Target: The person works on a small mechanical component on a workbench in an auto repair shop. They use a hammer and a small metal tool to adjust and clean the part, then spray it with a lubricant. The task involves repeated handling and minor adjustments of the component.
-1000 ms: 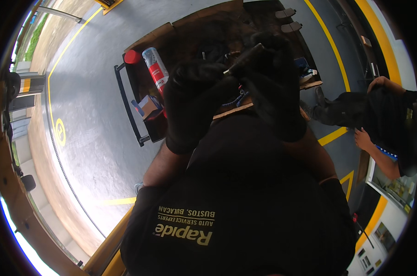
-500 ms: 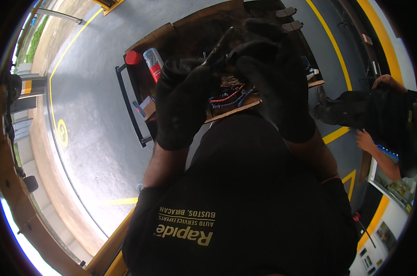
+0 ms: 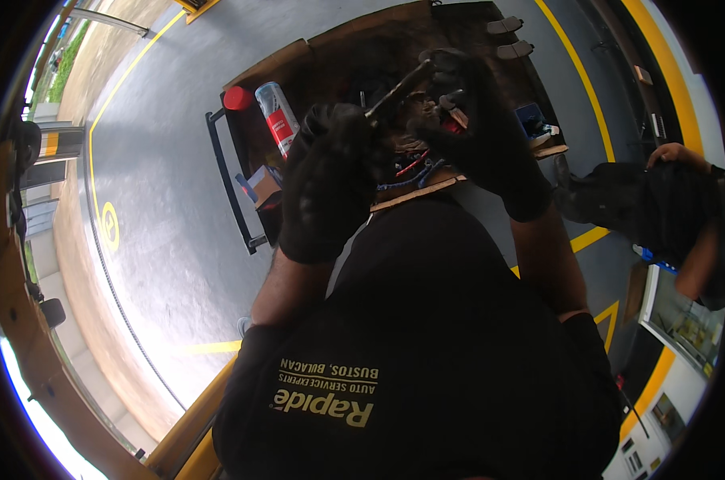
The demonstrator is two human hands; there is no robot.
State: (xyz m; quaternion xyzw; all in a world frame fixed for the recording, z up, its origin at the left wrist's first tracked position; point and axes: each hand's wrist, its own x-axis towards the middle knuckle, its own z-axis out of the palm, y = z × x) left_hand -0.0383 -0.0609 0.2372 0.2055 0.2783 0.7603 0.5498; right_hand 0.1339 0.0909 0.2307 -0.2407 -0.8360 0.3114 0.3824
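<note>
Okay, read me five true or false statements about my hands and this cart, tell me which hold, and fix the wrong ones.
1. The left hand grips a slim rod-like tool. True.
2. Both hands are bare. False: the left hand and the right hand wear black gloves.
3. A red-and-pale cylinder is on the dark cart top, left of the left hand. True.
4. Nothing lies at the cart top's far right corner. False: two flat grey pieces lie there.
5. Another person is off to the right. True.
</note>
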